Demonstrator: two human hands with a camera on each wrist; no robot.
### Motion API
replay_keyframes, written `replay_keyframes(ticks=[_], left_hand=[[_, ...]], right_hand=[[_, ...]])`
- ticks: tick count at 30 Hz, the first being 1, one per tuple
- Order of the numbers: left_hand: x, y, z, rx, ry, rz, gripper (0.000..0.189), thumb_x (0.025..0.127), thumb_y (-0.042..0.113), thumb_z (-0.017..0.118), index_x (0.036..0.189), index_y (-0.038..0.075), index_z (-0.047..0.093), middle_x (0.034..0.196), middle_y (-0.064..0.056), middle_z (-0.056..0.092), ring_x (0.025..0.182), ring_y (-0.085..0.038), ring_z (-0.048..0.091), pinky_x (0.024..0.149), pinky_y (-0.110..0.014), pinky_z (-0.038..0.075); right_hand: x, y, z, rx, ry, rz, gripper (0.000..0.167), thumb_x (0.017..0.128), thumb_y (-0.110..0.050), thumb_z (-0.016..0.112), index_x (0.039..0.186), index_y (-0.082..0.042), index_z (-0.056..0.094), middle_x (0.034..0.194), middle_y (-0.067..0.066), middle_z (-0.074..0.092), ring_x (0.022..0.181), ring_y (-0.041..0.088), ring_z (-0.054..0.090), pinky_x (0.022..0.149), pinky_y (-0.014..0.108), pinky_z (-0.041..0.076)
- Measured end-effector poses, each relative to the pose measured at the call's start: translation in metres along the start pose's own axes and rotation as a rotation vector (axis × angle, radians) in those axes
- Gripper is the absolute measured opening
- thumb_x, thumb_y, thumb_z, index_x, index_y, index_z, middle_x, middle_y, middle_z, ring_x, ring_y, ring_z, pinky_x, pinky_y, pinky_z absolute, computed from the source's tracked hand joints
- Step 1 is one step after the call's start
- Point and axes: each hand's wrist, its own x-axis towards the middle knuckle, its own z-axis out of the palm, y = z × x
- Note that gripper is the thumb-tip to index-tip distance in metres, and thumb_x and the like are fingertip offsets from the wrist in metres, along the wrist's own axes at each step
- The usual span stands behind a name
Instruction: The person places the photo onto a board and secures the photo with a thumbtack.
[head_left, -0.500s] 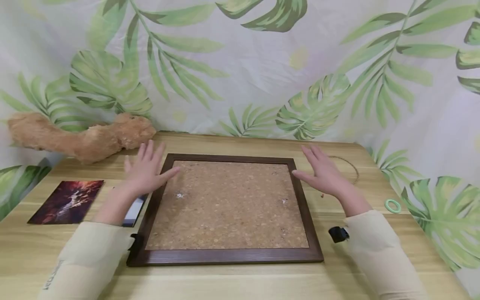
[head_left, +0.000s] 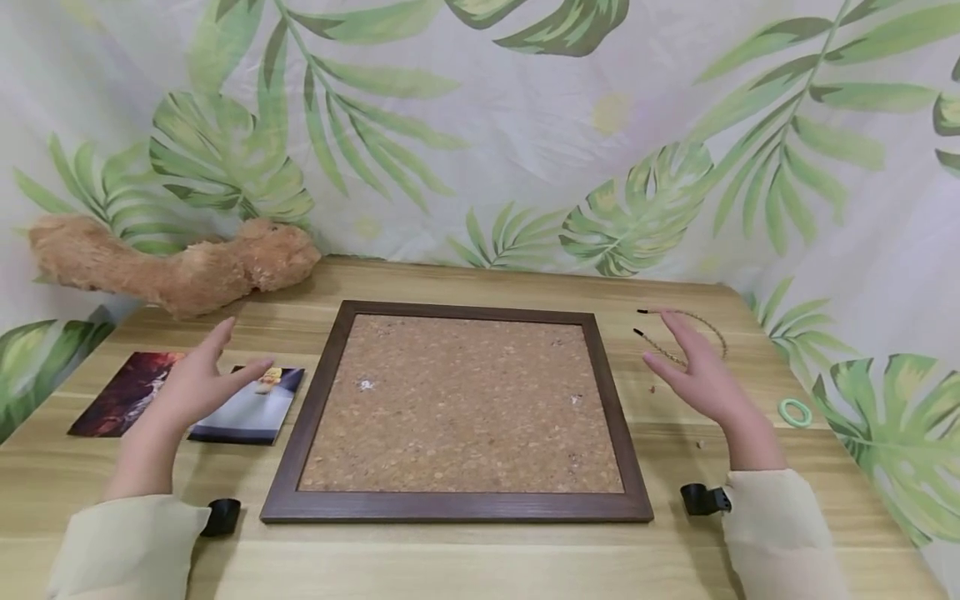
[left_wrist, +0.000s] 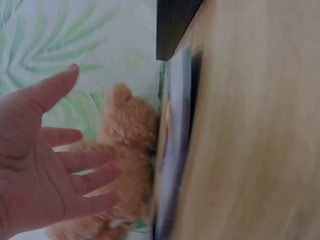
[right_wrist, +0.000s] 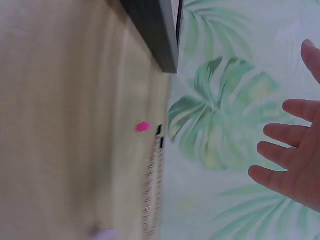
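We held our left hand [head_left: 191, 385] and right hand [head_left: 703, 377] spread, empty, either side of the framed board [head_left: 465, 408], between the side edges of the desk [head_left: 465, 567]; a low left sweep, we judged, could scatter the cards [head_left: 251, 412].

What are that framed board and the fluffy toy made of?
The board looks like matte cork, given its speckled tan grain. Its frame seems dark wood or wood-effect plastic, faintly shiny with fine streaks. The toy looks like dull plush, perhaps synthetic: shaggy tufts show.
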Motion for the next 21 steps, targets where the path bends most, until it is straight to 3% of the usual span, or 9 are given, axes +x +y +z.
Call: replay_keyframes(ticks=[4, 7, 10, 13, 17, 21], left_hand=[[-0.003, -0.016, 0.001, -0.084, -0.039, -0.059, 0.087, 0.084, 0.047, 0.047, 0.137, 0.001, -0.005, 0.128, -0.039, 0.016, 0.111, -0.055, 0.020, 0.078, -0.062, 0.026], [-0.004, -0.025, 0.002, -0.094, -0.056, -0.081, 0.087, 0.083, 0.046, 0.049, 0.136, -0.002, -0.001, 0.126, -0.039, 0.020, 0.109, -0.054, 0.024, 0.077, -0.060, 0.030], [-0.004, -0.031, 0.004, -0.032, -0.076, -0.095, 0.089, 0.081, 0.045, 0.053, 0.134, -0.008, 0.005, 0.121, -0.039, 0.027, 0.104, -0.053, 0.030, 0.073, -0.057, 0.034], [-0.003, -0.035, 0.008, 0.027, -0.079, -0.081, 0.088, 0.078, 0.038, 0.061, 0.131, -0.014, 0.013, 0.114, -0.040, 0.033, 0.099, -0.052, 0.034, 0.071, -0.056, 0.035], [0.001, -0.036, 0.014, 0.114, -0.041, -0.042, 0.077, 0.071, 0.024, 0.068, 0.122, -0.018, 0.028, 0.104, -0.041, 0.040, 0.093, -0.052, 0.038, 0.071, -0.057, 0.033], [0.002, -0.035, 0.018, 0.150, -0.028, -0.045, 0.071, 0.068, 0.022, 0.068, 0.116, -0.017, 0.033, 0.100, -0.040, 0.042, 0.093, -0.053, 0.033, 0.073, -0.059, 0.029]], right_hand=[[-0.008, 0.018, 0.004, 0.044, 0.011, 0.124, 0.068, 0.089, -0.038, 0.043, 0.137, 0.000, 0.015, 0.136, 0.027, 0.017, 0.120, 0.044, 0.016, 0.089, 0.058, 0.019], [-0.010, 0.032, 0.009, 0.064, 0.004, 0.185, 0.065, 0.089, -0.039, 0.043, 0.136, 0.001, 0.021, 0.132, 0.029, 0.024, 0.117, 0.045, 0.024, 0.088, 0.057, 0.023], [-0.011, 0.042, 0.017, 0.088, 0.018, 0.188, 0.057, 0.088, -0.031, 0.049, 0.129, 0.006, 0.033, 0.121, 0.029, 0.039, 0.108, 0.042, 0.038, 0.084, 0.052, 0.033], [-0.011, 0.050, 0.026, 0.131, 0.053, 0.193, 0.044, 0.085, -0.017, 0.055, 0.118, 0.010, 0.045, 0.103, 0.025, 0.052, 0.090, 0.033, 0.050, 0.073, 0.038, 0.043], [-0.010, 0.059, 0.041, 0.201, 0.100, 0.216, 0.032, 0.080, -0.005, 0.060, 0.107, 0.012, 0.054, 0.087, 0.017, 0.057, 0.073, 0.016, 0.050, 0.059, 0.021, 0.042], [-0.009, 0.068, 0.051, 0.173, 0.150, 0.210, 0.024, 0.076, -0.002, 0.063, 0.097, 0.010, 0.059, 0.081, 0.014, 0.059, 0.067, 0.012, 0.049, 0.056, 0.020, 0.040]])
